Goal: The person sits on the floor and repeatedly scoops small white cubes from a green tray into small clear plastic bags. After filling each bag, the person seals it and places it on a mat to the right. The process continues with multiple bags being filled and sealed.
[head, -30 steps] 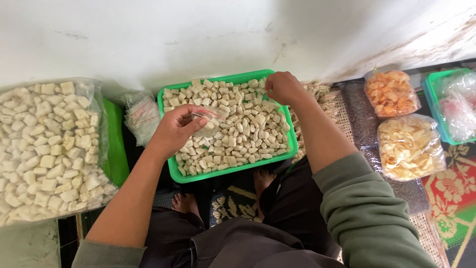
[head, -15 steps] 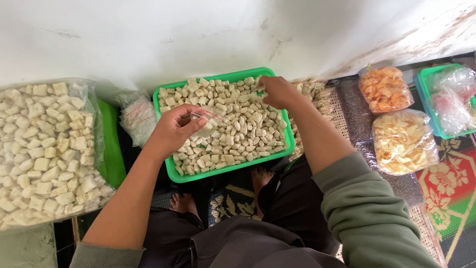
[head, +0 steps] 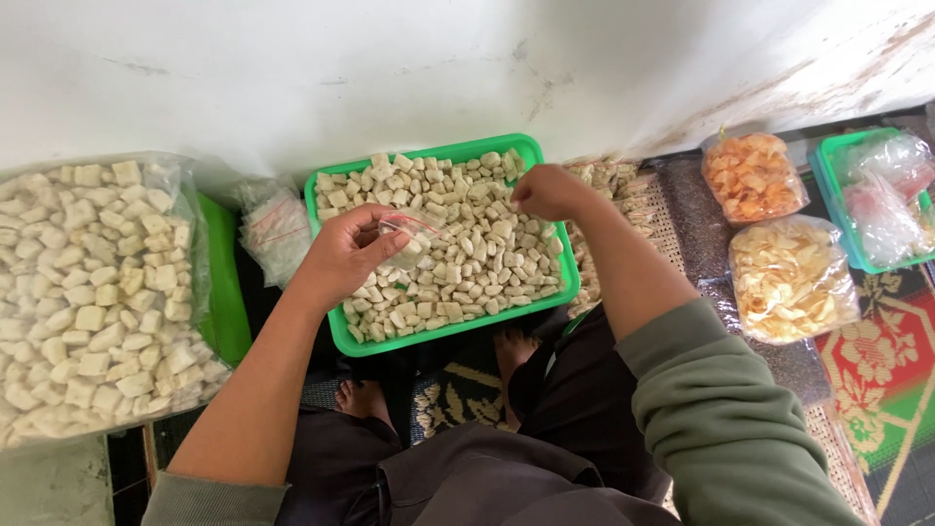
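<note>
Right now the small clear bag point(head: 409, 244) sits in the left hand point(head: 346, 255), fingers closed around its mouth, held just above the near-left part of the green tray point(head: 443, 336). It seems to hold only a few pale cracker pieces point(head: 467, 253), so filling looks barely begun, while the tray is nearly full. At the tray's far edge the right hand point(head: 550, 192) pinches pieces with its fingertips. Left of the tray lies a big bag of the same pieces point(head: 93, 292); right of it lie packed bags of orange chips point(head: 752, 175) and yellow chips point(head: 789, 280)
</note>
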